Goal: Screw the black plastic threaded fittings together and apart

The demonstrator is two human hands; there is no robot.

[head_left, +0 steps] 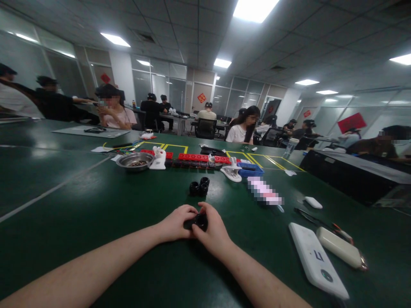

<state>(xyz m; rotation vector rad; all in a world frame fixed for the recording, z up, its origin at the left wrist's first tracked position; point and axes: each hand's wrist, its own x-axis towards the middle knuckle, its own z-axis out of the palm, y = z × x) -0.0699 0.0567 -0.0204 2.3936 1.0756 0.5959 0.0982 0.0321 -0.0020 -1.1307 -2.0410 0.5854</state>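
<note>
On the green table in front of me, my left hand (178,221) and my right hand (214,229) are curled together around a shiny black hollow piece (201,220). Its round opening faces up toward me. The right thumb and fingers grip it from the right. The left fingers close on its dark left side, where I cannot tell if it is one piece or two. Just beyond my fingertips, several similar black round hollow pieces (194,188) stand in a tight cluster.
Farther back are a metal bowl (135,162) of small parts, white clamps (158,159), red strips (193,157) and a blue tray (252,170). To the right lie a white device (316,259), a cream cylinder (340,248) and a black box (349,175). People sit beyond.
</note>
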